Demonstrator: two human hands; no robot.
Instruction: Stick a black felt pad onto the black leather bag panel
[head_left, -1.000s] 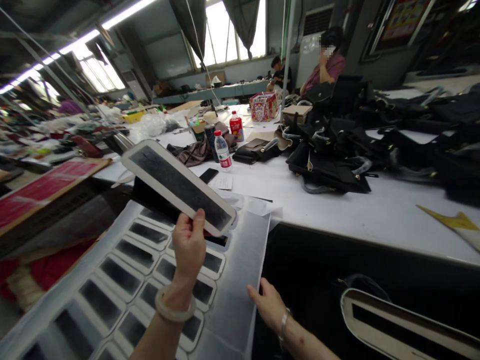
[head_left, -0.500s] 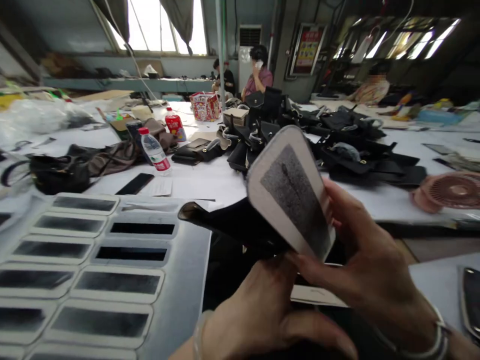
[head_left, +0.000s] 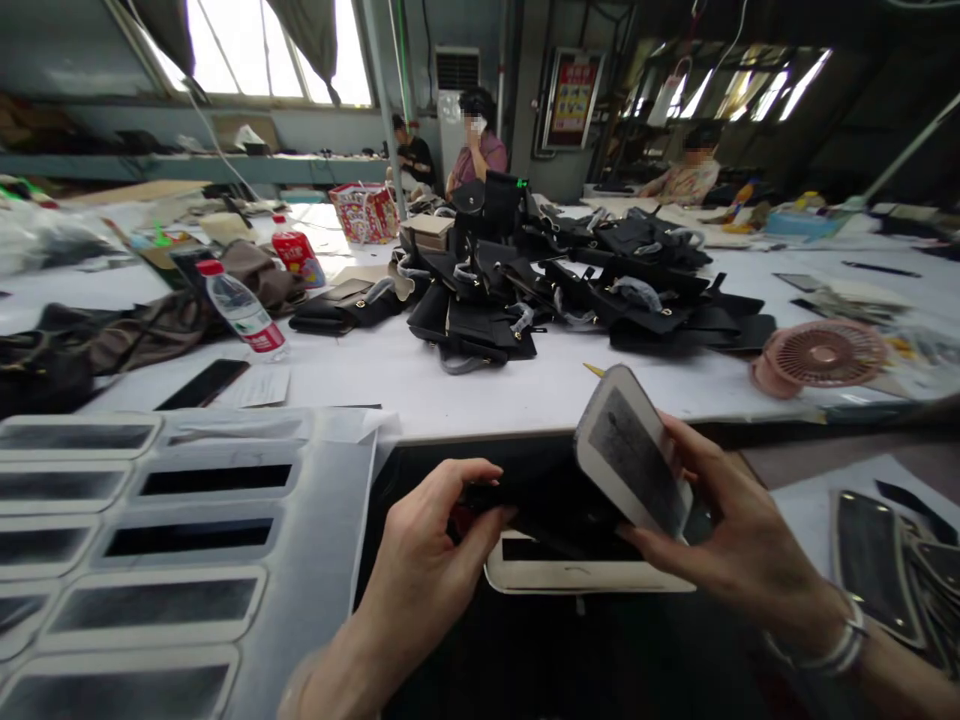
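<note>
My right hand grips a rounded panel with a pale border and a dark grey rough middle, fingers behind and thumb at its lower edge. A black flexible piece stretches from this panel toward my left hand. My left fingers and thumb are closed on its left end. Just below lies another pale-bordered panel, partly covered by the black piece. To the left, a translucent sheet carries several pale-edged panels with dark middles.
Black bags are heaped across the white table. A water bottle, a phone and a red bottle stand or lie at left. A pink fan and dark pale-edged pieces are at right. People sit behind.
My left hand has moved left, away from the right hand, to the black piece's left end. The panel in my right hand is lower. The camera view has shifted right.
</note>
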